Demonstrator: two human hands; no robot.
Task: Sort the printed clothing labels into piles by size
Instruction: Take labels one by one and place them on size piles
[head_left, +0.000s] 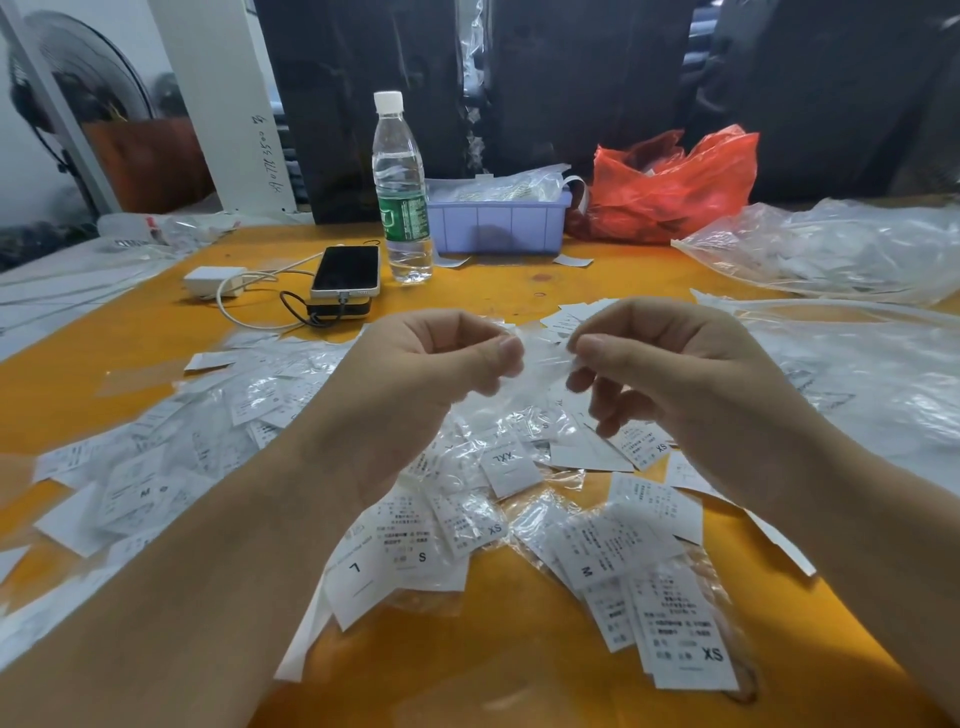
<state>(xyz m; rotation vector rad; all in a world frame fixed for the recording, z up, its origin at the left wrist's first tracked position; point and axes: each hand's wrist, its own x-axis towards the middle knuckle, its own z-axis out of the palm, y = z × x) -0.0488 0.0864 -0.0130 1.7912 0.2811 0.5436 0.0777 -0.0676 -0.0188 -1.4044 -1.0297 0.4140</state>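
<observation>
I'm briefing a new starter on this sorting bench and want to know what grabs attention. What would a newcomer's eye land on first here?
First, the two hands raised mid-table, the left hand and right hand pinching a clear plastic sleeve between them. Beneath them, white size labels lie scattered over the orange table, printed XS, S, M, L and XXL. Behind stand a water bottle and a red plastic bag.

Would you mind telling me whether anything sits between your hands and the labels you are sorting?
Yes: the clear plastic sleeve pinched between the left hand and right hand wraps its contents, and many labels on the table lie in similar sleeves.
</observation>
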